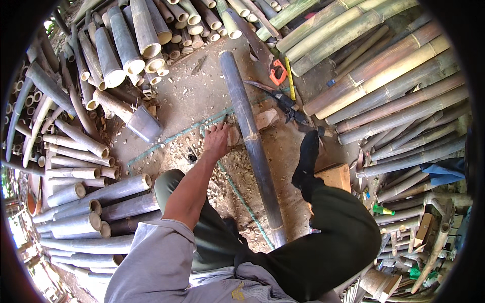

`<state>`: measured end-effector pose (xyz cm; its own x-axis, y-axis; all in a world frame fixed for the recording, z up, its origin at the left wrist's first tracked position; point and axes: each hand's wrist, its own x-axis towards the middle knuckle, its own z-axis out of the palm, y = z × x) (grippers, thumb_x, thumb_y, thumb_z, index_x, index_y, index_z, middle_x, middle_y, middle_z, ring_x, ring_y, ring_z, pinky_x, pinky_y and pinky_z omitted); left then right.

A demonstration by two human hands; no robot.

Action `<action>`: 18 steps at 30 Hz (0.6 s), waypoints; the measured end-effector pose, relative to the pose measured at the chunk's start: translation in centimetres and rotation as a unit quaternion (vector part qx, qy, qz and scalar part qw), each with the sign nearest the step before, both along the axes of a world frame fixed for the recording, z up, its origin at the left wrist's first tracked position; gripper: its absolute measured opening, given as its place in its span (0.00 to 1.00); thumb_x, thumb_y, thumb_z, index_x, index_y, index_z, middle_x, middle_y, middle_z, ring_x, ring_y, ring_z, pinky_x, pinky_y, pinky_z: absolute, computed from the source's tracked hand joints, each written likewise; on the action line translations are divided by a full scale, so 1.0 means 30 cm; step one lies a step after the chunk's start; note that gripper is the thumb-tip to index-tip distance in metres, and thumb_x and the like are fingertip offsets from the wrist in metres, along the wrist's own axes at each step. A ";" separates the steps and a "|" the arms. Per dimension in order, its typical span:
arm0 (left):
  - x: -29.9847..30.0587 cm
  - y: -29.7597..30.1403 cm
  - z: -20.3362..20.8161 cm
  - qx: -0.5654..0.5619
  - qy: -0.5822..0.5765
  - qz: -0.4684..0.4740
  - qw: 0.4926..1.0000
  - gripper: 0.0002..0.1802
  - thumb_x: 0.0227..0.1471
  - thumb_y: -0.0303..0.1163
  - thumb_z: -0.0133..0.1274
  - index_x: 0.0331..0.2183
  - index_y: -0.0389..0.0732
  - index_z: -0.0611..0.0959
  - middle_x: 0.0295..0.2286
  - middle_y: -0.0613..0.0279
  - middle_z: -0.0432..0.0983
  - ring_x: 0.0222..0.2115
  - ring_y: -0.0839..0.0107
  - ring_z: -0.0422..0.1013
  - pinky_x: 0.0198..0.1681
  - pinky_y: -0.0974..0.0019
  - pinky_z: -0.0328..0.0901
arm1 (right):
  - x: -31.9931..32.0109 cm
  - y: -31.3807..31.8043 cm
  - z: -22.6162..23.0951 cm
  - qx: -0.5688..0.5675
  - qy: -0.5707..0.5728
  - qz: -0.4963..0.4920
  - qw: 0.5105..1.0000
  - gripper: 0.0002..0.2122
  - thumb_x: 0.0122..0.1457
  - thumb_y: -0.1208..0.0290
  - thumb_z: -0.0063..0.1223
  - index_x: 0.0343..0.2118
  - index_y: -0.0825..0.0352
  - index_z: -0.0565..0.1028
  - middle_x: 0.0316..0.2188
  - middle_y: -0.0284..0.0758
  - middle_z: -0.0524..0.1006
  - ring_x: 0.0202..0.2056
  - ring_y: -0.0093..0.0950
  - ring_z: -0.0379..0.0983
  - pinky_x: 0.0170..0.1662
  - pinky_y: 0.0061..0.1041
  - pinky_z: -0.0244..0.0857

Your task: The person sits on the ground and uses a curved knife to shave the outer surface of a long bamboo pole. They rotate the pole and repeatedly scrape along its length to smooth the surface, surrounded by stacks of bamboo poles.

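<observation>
My left hand (pixel 217 140) reaches forward to the ground, fingers stretched out and slightly apart. It is beside the left end of a pale wooden block (pixel 234 136), and its fingertips are over a teal strip (pixel 194 127) on the ground. Whether they touch the strip, I cannot tell. A long dark bamboo pole (pixel 246 123) rests across the block and slants from the far middle toward my legs. Another end of pale block (pixel 267 119) shows on the pole's right side. My right hand is out of sight.
Stacked bamboo poles (pixel 126 43) crowd the left and far side; longer poles (pixel 399 96) lie at right. A saw with an orange handle (pixel 278 73), a yellow measuring strip (pixel 290 78) and black tools (pixel 290 108) lie beyond my foot (pixel 306 156). A clear container (pixel 145 124) stands left.
</observation>
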<state>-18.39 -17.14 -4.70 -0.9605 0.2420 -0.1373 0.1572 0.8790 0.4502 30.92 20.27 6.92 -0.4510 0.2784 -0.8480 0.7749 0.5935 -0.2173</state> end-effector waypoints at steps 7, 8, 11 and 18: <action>-0.001 -0.012 -0.002 0.006 0.003 -0.003 1.000 0.40 0.44 0.29 0.68 0.60 0.45 0.74 0.60 0.55 0.71 0.59 0.53 0.69 0.59 0.43 0.63 | -0.188 -0.058 -0.126 -0.037 0.037 0.056 0.997 0.30 0.60 0.60 0.67 0.62 0.63 0.69 0.51 0.49 0.78 0.55 0.47 0.75 0.57 0.46 0.70; -0.004 -0.007 0.004 0.008 0.000 -0.008 1.000 0.40 0.44 0.29 0.68 0.61 0.45 0.75 0.59 0.55 0.72 0.59 0.53 0.70 0.58 0.44 0.63 | -0.214 -0.062 -0.140 -0.041 0.041 0.061 0.996 0.30 0.60 0.60 0.67 0.62 0.63 0.69 0.50 0.49 0.78 0.55 0.48 0.75 0.56 0.46 0.70; 0.010 0.000 0.000 0.006 0.027 -0.004 1.000 0.41 0.43 0.28 0.68 0.61 0.46 0.75 0.55 0.56 0.74 0.56 0.53 0.71 0.56 0.45 0.64 | -0.292 -0.069 -0.161 -0.048 0.051 0.077 0.995 0.28 0.60 0.60 0.66 0.61 0.63 0.70 0.50 0.50 0.78 0.54 0.48 0.76 0.56 0.46 0.70; 0.000 0.006 -0.006 0.005 0.003 0.009 1.000 0.39 0.42 0.27 0.68 0.58 0.46 0.76 0.52 0.57 0.75 0.55 0.54 0.72 0.55 0.45 0.63 | -0.351 -0.042 -0.145 -0.038 0.034 0.103 0.993 0.26 0.62 0.59 0.64 0.60 0.63 0.71 0.48 0.51 0.79 0.53 0.50 0.76 0.55 0.47 0.71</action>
